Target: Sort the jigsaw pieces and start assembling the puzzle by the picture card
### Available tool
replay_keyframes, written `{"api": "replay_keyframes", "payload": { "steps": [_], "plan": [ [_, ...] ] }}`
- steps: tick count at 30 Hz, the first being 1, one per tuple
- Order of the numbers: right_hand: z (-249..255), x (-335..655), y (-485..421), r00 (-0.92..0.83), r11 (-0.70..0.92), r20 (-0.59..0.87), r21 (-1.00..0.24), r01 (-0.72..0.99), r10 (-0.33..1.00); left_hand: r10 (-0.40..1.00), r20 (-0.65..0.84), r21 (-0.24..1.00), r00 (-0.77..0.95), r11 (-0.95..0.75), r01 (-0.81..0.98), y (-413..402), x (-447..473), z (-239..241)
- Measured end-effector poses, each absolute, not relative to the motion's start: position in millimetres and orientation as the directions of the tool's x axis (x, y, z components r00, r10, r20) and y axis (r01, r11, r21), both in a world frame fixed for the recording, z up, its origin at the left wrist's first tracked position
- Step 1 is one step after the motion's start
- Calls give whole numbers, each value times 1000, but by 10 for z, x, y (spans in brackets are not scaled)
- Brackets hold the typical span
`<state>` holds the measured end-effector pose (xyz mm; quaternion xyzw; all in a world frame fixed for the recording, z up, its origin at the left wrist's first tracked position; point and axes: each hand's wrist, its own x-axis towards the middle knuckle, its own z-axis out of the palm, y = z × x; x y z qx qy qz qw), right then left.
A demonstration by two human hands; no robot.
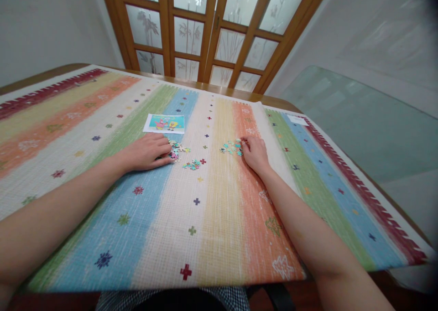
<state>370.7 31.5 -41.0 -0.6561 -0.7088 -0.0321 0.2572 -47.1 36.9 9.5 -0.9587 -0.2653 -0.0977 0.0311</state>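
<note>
My left hand (148,151) lies flat on the striped cloth (205,220), fingers stretched out over a small heap of puzzle pieces (177,149). My right hand (255,152) rests with its fingers curled at the edge of a second cluster of turquoise pieces (232,147); whether they pinch a piece I cannot make out. A third little group of pieces (192,165) lies between the two hands. Beyond my left hand sits a cartoon picture card (164,123), flat on the cloth.
The striped cloth covers a wooden table whose edge (219,90) shows at the back. A white label (297,119) lies far right on the cloth. A glass tabletop (359,124) stands to the right, and a wooden lattice door (212,33) behind.
</note>
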Motion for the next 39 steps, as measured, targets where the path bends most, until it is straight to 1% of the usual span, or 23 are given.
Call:
{"api": "replay_keyframes", "payload": {
  "steps": [3, 5, 6, 8, 11, 12, 14, 16, 19, 21, 23, 31, 36, 39],
  "plan": [
    [-401, 3690, 302, 4, 129, 406, -300, 945, 914, 517, 241, -36, 822, -841, 540, 378, -477, 91],
    [-394, 3682, 296, 9, 126, 406, -306, 944, 914, 546, 291, 7, 786, -822, 569, 365, -462, 97],
    [-386, 3681, 293, 9, 130, 407, -312, 941, 913, 565, 320, 54, 760, -812, 581, 349, -442, 102],
    [-352, 3674, 283, 19, 141, 434, -333, 932, 901, 614, 370, 190, 697, -785, 590, 297, -374, 110],
    [-248, 3603, 231, 58, 169, 542, -361, 917, 839, 697, 405, 410, 592, -717, 564, 175, -217, 106],
    [-203, 3546, 196, 59, 195, 579, -367, 909, 813, 716, 407, 461, 567, -697, 550, 130, -161, 99],
    [-108, 3370, 93, 17, 296, 627, -391, 872, 779, 718, 410, 506, 563, -693, 514, 47, -59, 76],
    [-24, 3123, -46, -79, 425, 624, -429, 797, 778, 689, 405, 508, 601, -716, 479, -15, 15, 53],
    [58, 2717, -262, -298, 573, 525, -498, 651, 797, 642, 388, 493, 661, -751, 439, -64, 67, 36],
    [77, 2500, -370, -434, 619, 442, -546, 564, 785, 631, 386, 492, 672, -758, 429, -79, 77, 40],
    [75, 2357, -439, -497, 630, 398, -587, 508, 771, 632, 393, 495, 667, -757, 426, -89, 82, 51],
    [49, 2246, -502, -480, 575, 363, -696, 430, 799, 627, 382, 510, 679, -756, 410, -130, 141, 48],
    [52, 2236, -523, -401, 455, 298, -801, 389, 866, 616, 366, 506, 697, -761, 406, -136, 146, 44],
    [57, 2229, -525, -375, 409, 266, -829, 380, 888, 614, 354, 490, 706, -764, 419, -131, 141, 53]
  ]
}}
